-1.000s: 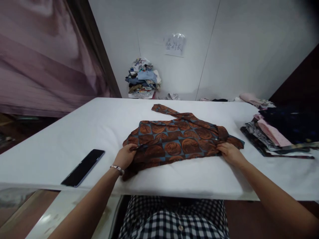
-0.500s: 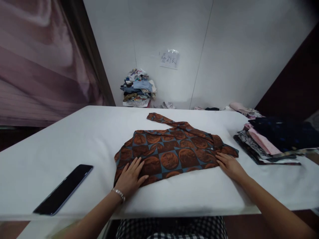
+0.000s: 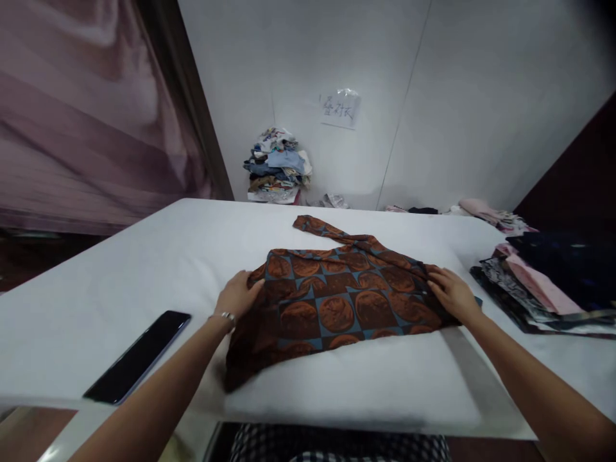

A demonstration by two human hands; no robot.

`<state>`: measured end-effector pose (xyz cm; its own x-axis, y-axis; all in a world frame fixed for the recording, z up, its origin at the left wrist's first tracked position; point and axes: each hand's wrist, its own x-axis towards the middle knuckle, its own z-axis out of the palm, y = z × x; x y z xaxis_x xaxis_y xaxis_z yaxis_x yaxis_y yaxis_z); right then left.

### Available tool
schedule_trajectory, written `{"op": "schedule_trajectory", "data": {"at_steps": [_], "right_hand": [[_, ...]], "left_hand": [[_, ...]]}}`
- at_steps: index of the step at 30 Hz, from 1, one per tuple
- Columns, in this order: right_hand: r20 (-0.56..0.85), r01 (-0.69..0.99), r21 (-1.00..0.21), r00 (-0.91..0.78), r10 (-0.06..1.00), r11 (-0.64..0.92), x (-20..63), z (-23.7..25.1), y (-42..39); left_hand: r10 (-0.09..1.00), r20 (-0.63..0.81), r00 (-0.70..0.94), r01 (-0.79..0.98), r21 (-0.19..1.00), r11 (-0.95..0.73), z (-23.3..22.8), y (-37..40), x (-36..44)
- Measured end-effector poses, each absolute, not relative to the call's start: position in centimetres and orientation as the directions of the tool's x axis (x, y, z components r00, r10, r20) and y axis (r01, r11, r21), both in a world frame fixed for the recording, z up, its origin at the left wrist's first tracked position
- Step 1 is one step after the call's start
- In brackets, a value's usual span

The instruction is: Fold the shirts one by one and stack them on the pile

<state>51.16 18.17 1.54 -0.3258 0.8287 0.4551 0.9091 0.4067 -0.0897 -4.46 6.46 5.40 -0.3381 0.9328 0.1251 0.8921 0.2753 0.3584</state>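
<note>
On the table, near edge: my two hands sit at either end of a brown patterned shirt point(image 3: 337, 301).
Left hand point(image 3: 237, 294): it rests on the shirt's left edge, fingers curled over the cloth (whether they pinch it I cannot tell); a bracelet point(image 3: 222, 316) circles the wrist.
Right hand point(image 3: 451, 294): it lies flat on the shirt's right end, fingers spread and pressing down, not closed on anything.
Shirt: it lies folded across the middle of the white table point(image 3: 120, 282), orange rounds on blue and brown squares, one sleeve trailing away toward the far side.
Phone point(image 3: 138, 356): dark, face up, well to the left of my left arm, near the table's front edge.
Folded pile point(image 3: 543, 282): stacked clothes at the table's right, just beyond my right hand.
Far heap point(image 3: 278, 165): mixed clothes (a jumble) against the white wall, under a small paper notice point(image 3: 339, 108).
</note>
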Motion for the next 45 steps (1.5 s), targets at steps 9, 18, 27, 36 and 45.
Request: {"op": "schedule_trajectory", "data": {"at_steps": [9, 18, 27, 36, 45], "right_hand": [[0.044, 0.998, -0.048, 0.039, 0.998, -0.037, 50.6, 1.0, 25.4], [0.043, 0.997, -0.013, 0.079, 0.996, -0.078, 49.6, 0.9, 21.9], [0.184, 0.976, -0.077, -0.184, 0.965, 0.201, 47.7, 3.5, 25.8], [0.024, 0.963, -0.229, -0.138, 0.990, 0.140, 37.4, 4.4, 34.5], [-0.110, 0.940, -0.341, -0.034, 0.993, -0.005, 36.8, 1.8, 36.9]], "left_hand": [[0.879, -0.074, -0.471, 0.836, 0.281, 0.471, 3.7, 15.6, -2.3], [0.905, -0.063, -0.420, 0.862, 0.284, 0.420, 4.0, 21.3, -4.9], [0.977, 0.210, -0.044, 0.975, 0.224, -0.004, 5.4, 15.5, -1.0], [0.896, 0.056, 0.441, 0.884, 0.146, -0.444, -0.3, 5.6, 2.6], [0.897, -0.035, 0.440, 0.885, 0.187, -0.427, 0.7, 3.7, 2.8]]}}
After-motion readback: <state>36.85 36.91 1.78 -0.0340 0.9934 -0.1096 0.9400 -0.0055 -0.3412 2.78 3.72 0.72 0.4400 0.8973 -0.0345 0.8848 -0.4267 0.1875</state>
